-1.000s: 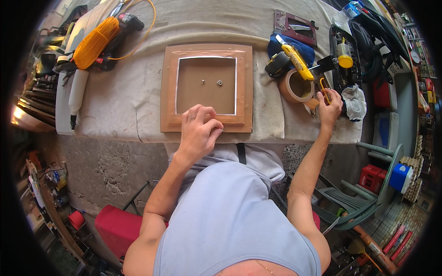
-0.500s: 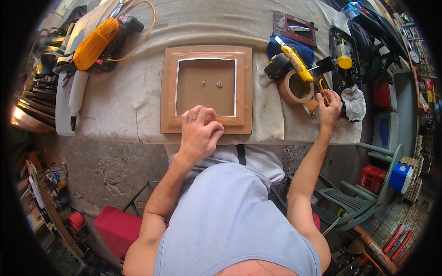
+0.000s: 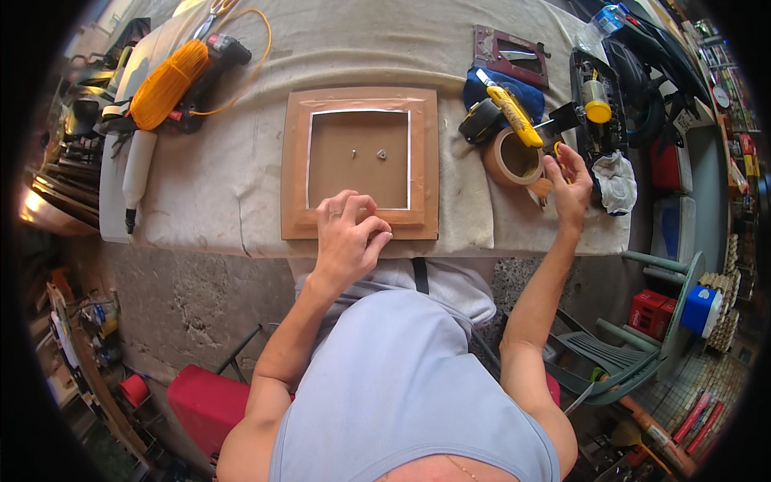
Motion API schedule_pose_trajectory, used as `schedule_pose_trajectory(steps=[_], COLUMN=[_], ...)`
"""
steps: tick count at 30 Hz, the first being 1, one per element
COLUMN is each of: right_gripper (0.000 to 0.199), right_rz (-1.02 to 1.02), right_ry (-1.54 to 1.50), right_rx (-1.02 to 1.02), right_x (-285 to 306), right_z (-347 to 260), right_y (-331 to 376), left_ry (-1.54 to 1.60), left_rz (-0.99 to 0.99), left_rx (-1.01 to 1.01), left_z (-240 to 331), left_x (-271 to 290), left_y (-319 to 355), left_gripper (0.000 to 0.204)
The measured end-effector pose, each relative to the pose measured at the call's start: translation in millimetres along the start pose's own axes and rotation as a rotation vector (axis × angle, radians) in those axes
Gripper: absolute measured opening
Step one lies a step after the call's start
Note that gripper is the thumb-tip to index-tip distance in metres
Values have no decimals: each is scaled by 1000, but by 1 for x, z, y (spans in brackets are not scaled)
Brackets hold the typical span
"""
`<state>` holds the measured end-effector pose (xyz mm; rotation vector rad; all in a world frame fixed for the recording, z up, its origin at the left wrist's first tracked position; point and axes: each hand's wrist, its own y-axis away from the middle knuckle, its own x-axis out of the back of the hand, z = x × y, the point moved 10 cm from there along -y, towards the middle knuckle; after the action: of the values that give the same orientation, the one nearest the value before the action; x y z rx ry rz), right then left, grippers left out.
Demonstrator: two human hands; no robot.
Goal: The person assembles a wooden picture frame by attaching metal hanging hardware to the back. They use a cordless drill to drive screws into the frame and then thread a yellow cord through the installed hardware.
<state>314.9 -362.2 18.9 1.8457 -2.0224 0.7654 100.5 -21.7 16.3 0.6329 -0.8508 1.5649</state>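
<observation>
My left hand (image 3: 349,237) rests over the near edge of a square brown frame (image 3: 295,161). Its fingers are curled and thumb and forefinger come together; whatever they hold, if anything, is too small to make out. Inside the frame, on the brown backing (image 3: 361,181), lie a small metal hanger plate (image 3: 381,154) and a tiny screw-like piece (image 3: 354,154). Over at the right, my right hand (image 3: 572,189) has its fingers bent around a thin yellow tool (image 3: 557,149), mostly hidden. A roll of brown tape (image 3: 499,167) stands beside that hand, its loose end near the thumb.
Right of the frame lie a yellow utility knife (image 3: 514,116), a black tape measure (image 3: 482,120), a dark red staple gun (image 3: 511,55), an open black case (image 3: 598,72) and a white cloth (image 3: 615,183). Orange cord (image 3: 169,84), a power tool (image 3: 230,50) and a white bottle (image 3: 139,169) lie left.
My right hand has shifted slightly, its fingers now more over the yellow tool. The left hand stays at the frame's near edge. The whole view has tilted a little.
</observation>
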Motion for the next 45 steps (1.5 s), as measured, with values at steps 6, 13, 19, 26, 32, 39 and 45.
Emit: schedule_pose_trajectory(steps=[6,13,19,26,32,39,45], right_gripper=[59,56,56,72,78,85,73], right_rz=[-140,-45,-90,-223,-317,-338,-298], right_ry=[-20,102,46,-65,-147,-124,-109], right_rx=[91,82,244,393,409,432,378], right_x=[-34,-38,-47,-64,-79,-89,-94], right_z=[-26,-39,-72,-99,-109,-113,-114], right_y=[7,-1,4,16,26,29,29], left_ry=[18,39,71,97,109,115,124], left_rz=[31,57,42,34,19,15,15], left_rx=[-19,-22,3,14,27,33,35], left_z=[-1,-2,-7,-8,-10,-10,-12], left_x=[0,1,-2,-2,-3,-3,-4], left_y=[0,1,2,2,2,1,2], left_gripper=[7,9,8,8,8,8,8])
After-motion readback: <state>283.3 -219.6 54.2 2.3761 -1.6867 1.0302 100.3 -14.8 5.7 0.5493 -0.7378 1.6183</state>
